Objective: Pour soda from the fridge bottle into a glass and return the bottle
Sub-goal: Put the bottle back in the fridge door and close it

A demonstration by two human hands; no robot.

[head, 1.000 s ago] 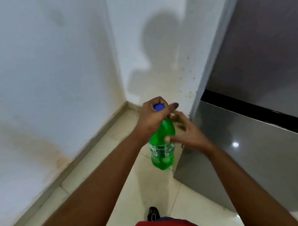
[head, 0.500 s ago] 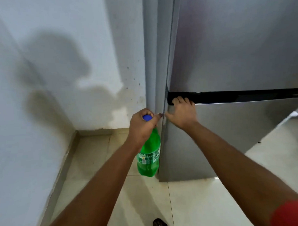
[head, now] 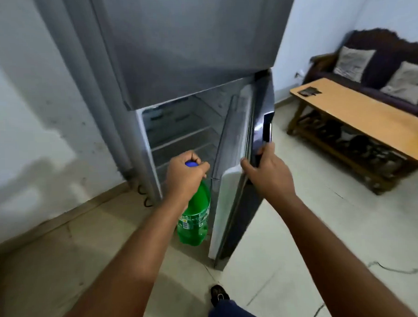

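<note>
A green soda bottle (head: 194, 218) with a blue cap hangs upright from my left hand (head: 186, 177), which grips it around the cap and neck, just in front of the grey fridge's (head: 187, 52) lower compartment. My right hand (head: 266, 174) is closed around the edge of the lower fridge door (head: 230, 181), which stands swung open to the right. Inside the compartment I see bare wire and glass shelves (head: 186, 137). No glass is in view.
A white wall (head: 36, 117) stands close on the left of the fridge. To the right are a wooden bench table (head: 358, 112) with a small dark object on it and a dark sofa (head: 377, 57) with cushions. My shoe (head: 218, 294) shows on the tiled floor.
My right hand went from the door's top handle groove to the door's edge, and the lower door has swung open. The view turned right; the bottle stays in my left hand.
</note>
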